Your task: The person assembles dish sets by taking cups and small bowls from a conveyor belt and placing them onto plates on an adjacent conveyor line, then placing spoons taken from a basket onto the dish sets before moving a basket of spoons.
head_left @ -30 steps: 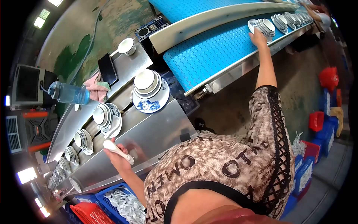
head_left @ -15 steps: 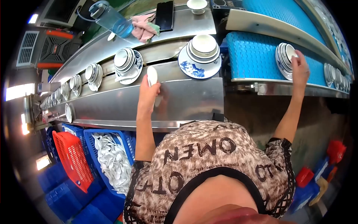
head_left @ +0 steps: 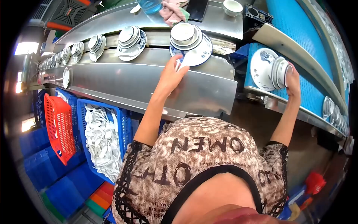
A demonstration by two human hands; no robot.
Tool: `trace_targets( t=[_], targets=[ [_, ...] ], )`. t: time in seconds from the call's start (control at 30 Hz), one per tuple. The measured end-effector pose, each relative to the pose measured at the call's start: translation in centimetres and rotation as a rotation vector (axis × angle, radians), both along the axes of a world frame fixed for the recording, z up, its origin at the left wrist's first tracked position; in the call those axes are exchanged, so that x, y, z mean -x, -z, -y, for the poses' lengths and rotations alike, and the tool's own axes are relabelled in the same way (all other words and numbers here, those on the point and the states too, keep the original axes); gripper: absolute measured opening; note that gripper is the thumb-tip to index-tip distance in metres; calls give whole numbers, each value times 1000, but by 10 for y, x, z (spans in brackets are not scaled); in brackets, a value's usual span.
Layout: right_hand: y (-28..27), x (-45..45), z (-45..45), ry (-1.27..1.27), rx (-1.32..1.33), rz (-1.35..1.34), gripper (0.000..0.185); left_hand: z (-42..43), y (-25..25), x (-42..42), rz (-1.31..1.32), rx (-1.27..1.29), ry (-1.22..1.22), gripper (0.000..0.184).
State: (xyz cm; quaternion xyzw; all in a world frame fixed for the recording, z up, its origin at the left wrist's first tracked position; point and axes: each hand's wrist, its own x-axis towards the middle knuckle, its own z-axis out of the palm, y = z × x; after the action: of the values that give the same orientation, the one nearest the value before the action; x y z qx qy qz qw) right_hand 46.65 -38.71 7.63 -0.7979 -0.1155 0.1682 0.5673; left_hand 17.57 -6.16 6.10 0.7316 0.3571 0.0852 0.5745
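We are observing the left hand (head_left: 172,76) pinching the handle of a white spoon (head_left: 190,59) between thumb and fingers. The spoon is lying over the near side of a blue-patterned plate (head_left: 204,52), and we cannot tell whether it is touching. That plate is bearing a stack of smaller dishes topped by a bowl (head_left: 182,33), and is sitting on the far part of the steel table (head_left: 141,80).

To the right, we are seeing the right hand (head_left: 293,80) curling its fingers around the top bowl (head_left: 283,74) of a second stack, some fingertips being hidden. This stack's large plate (head_left: 261,67) is standing over the blue belt (head_left: 315,84); we cannot tell whether it is lifted.

Further stacks (head_left: 130,37) are lining up to the left. On the far ledge, a pink cloth (head_left: 173,14) is lying beside a dark phone (head_left: 197,9). Near left, a blue crate (head_left: 126,125) is holding loose spoons (head_left: 100,138), with a red basket (head_left: 59,130) standing beside it.
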Motion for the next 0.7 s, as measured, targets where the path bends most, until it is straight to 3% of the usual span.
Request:
trace_targets(
  t=[0.1,0.23,0.37,0.43,0.5,0.57,0.6,0.7],
  targets=[
    [5,15,-49,-105,-140,-36,38,-1,-5,6,28,118,-34,49],
    [-3,35,-112,-239,54,99,39,-7,-9,18,18,-142,-190,34],
    [7,51,-152,-363,-35,-1,35,-26,-16,29,104,-147,-407,27],
    [-10,52,-150,-416,78,107,34,-29,-18,35,294,38,-476,23],
    [-22,35,-124,-386,41,233,39,-28,-24,35,224,80,-548,17],
    [-31,12,-81,-38,88,406,37,-32,-15,48,187,-37,-398,15],
    [-11,-15,-52,149,168,619,32,-37,0,56,182,-76,-390,16],
    [9,-56,48,501,647,804,27,-59,26,82,37,-395,-333,27]
  ],
)
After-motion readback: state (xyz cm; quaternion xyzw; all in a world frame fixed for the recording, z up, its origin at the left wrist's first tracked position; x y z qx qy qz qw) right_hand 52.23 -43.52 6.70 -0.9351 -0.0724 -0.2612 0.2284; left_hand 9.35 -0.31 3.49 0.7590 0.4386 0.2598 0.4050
